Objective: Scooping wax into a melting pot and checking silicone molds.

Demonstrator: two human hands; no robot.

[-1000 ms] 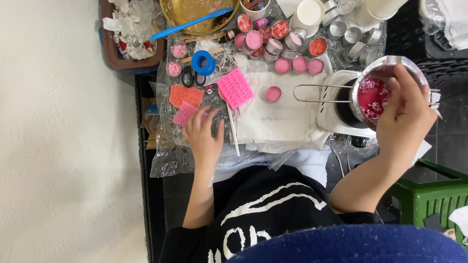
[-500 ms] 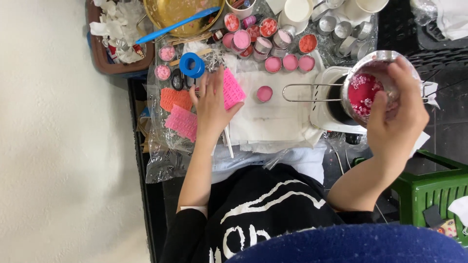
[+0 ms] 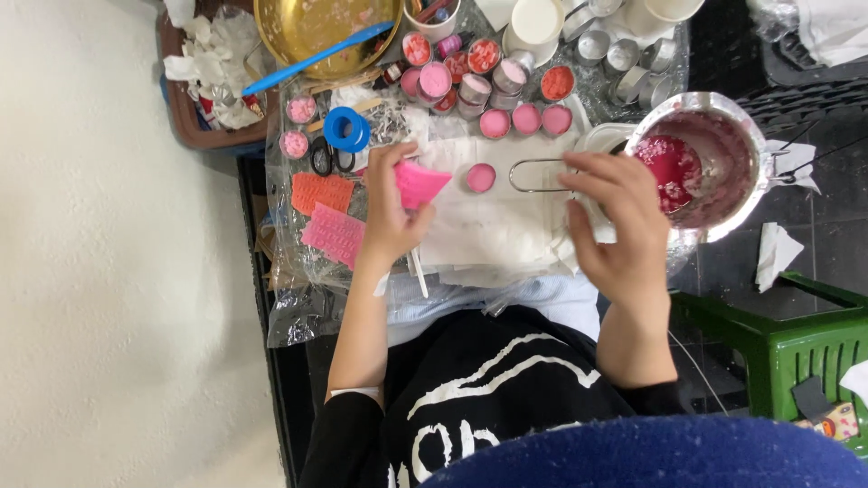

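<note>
Here, the left hand [image 3: 391, 212] pinches a pink mould sheet [image 3: 419, 183] lifted over white paper [image 3: 506, 230] on the table [image 3: 298, 298], while the right hand [image 3: 615, 217] hovers open and empty beside a metal pot of pink wax [image 3: 701, 163]. Many small tins [image 3: 526, 119] look filled already; several others [image 3: 624, 56] are empty. Clutter crowds the far edge; room remains on the paper.

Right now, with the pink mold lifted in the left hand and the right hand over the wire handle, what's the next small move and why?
Probably close the right hand on the wire handle. It hovers open just above it, and the metal pot holds melted pink wax. The left hand already has the pink mold raised off the white paper.
</note>
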